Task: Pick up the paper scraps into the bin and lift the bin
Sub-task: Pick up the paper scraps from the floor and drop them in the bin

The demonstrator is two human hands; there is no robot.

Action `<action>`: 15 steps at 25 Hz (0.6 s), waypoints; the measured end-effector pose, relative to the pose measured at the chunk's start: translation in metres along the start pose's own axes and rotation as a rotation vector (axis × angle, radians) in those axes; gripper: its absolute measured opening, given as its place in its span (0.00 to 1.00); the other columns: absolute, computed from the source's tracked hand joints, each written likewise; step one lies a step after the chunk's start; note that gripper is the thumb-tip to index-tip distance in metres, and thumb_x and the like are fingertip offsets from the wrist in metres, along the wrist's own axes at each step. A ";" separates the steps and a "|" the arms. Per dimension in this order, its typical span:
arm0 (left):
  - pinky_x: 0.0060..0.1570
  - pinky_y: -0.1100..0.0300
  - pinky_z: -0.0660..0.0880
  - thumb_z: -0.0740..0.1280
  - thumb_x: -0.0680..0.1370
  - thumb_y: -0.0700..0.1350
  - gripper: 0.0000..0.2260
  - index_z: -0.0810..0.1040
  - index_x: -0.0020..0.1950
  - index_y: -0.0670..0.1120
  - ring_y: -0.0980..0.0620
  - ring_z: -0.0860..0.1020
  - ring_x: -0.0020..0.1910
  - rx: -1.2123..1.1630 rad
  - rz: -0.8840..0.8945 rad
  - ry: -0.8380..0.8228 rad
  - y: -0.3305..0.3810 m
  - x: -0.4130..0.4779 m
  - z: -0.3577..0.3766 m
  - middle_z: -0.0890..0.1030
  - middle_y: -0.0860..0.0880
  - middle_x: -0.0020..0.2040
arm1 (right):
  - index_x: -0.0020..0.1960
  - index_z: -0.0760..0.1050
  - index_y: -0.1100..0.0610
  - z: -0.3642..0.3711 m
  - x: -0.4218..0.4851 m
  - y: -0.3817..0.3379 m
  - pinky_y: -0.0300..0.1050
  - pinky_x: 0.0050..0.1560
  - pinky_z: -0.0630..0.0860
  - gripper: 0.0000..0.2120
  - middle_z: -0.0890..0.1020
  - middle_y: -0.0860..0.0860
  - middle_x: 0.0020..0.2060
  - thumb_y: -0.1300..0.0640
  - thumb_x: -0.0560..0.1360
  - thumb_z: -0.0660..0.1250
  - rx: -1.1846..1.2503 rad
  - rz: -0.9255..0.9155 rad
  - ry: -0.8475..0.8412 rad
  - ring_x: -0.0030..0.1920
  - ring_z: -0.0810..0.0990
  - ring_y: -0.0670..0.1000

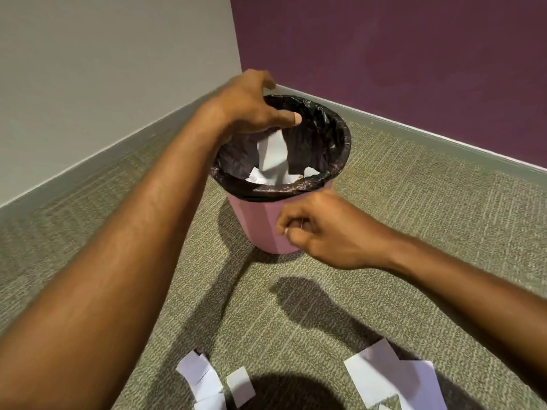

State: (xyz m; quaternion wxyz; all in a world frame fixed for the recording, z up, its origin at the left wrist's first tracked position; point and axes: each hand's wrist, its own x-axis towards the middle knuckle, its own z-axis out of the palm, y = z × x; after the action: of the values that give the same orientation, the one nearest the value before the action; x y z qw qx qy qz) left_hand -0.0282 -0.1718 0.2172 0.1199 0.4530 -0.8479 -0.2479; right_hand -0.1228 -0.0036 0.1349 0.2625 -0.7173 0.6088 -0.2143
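A pink bin (pixel 260 223) lined with a black bag (pixel 328 134) stands on the carpet near the room's corner. Several white paper scraps (pixel 268 176) lie inside it. My left hand (pixel 251 108) hovers over the bin's mouth with its thumb straight, and a white scrap (pixel 273 152) hangs just beneath it, inside the rim. My right hand (pixel 319 229) is in front of the bin's side with its fingers curled, and a thin white paper edge shows between them. More scraps lie on the carpet close to me, at the left (pixel 201 380) and at the right (pixel 390 377).
Grey-green carpet (pixel 384 232) covers the floor. A grey wall (pixel 103 84) meets a purple wall (pixel 384 54) right behind the bin. A dark head shadow falls between the near scraps.
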 end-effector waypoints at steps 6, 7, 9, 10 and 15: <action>0.40 0.59 0.78 0.72 0.74 0.50 0.13 0.82 0.47 0.41 0.50 0.80 0.38 -0.325 0.232 -0.513 -0.005 -0.069 -0.019 0.83 0.46 0.40 | 0.61 0.76 0.55 0.057 -0.011 0.042 0.34 0.41 0.67 0.11 0.73 0.44 0.51 0.57 0.79 0.65 -0.142 -0.017 -0.354 0.42 0.70 0.39; 0.42 0.58 0.80 0.72 0.75 0.51 0.11 0.82 0.48 0.42 0.50 0.81 0.39 -0.245 0.263 -0.693 -0.018 -0.083 -0.012 0.84 0.47 0.40 | 0.63 0.74 0.56 0.072 -0.014 0.046 0.38 0.44 0.69 0.13 0.72 0.47 0.51 0.56 0.79 0.65 -0.163 -0.033 -0.392 0.45 0.71 0.42; 0.49 0.53 0.80 0.72 0.75 0.52 0.10 0.82 0.52 0.49 0.49 0.82 0.46 -0.057 0.224 -0.908 -0.063 -0.112 0.028 0.84 0.49 0.46 | 0.65 0.72 0.57 0.105 -0.023 0.050 0.46 0.46 0.71 0.15 0.72 0.52 0.54 0.57 0.78 0.65 -0.230 -0.069 -0.471 0.50 0.72 0.50; 0.52 0.52 0.78 0.73 0.74 0.53 0.12 0.80 0.55 0.52 0.49 0.81 0.51 0.018 0.163 -0.903 -0.091 -0.132 0.056 0.82 0.51 0.51 | 0.64 0.71 0.58 0.121 -0.028 0.051 0.48 0.47 0.73 0.15 0.71 0.55 0.55 0.58 0.78 0.64 -0.272 -0.098 -0.522 0.52 0.73 0.53; 0.73 0.41 0.56 0.72 0.65 0.67 0.51 0.44 0.78 0.59 0.45 0.43 0.78 0.317 -0.210 -0.764 -0.206 -0.267 0.167 0.42 0.49 0.80 | 0.57 0.73 0.54 0.207 -0.059 0.056 0.52 0.46 0.79 0.09 0.77 0.57 0.59 0.57 0.79 0.57 -0.422 -0.418 -0.450 0.50 0.80 0.58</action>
State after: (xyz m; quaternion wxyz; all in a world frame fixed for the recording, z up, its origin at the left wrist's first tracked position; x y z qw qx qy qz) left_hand 0.1957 0.0050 -0.0280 -0.2998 0.4254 -0.8083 -0.2753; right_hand -0.0453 0.0716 -0.0594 0.1865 -0.8936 0.4071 0.0301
